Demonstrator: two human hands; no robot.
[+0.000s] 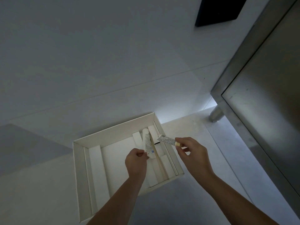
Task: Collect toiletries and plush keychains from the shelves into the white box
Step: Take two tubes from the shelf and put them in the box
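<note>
The white box (78,159) lies open on the pale floor below me, with white card dividers inside. My left hand (136,161) is over the box, its fingers closed on the lower end of a white tube (146,142) that points away from me. My right hand (191,151) hovers over the box's right edge and pinches a small silvery printed tube (167,140) by its pale yellow cap, with its flat end pointing left over the box. A long white carton (154,135) lies in the box's right part. No plush keychain is in view.
A metal-framed cabinet (259,78) with a round foot (215,114) stands close on the right. A white wall rises behind the box, with a dark panel (219,10) at the top. Pale floor surrounds the box.
</note>
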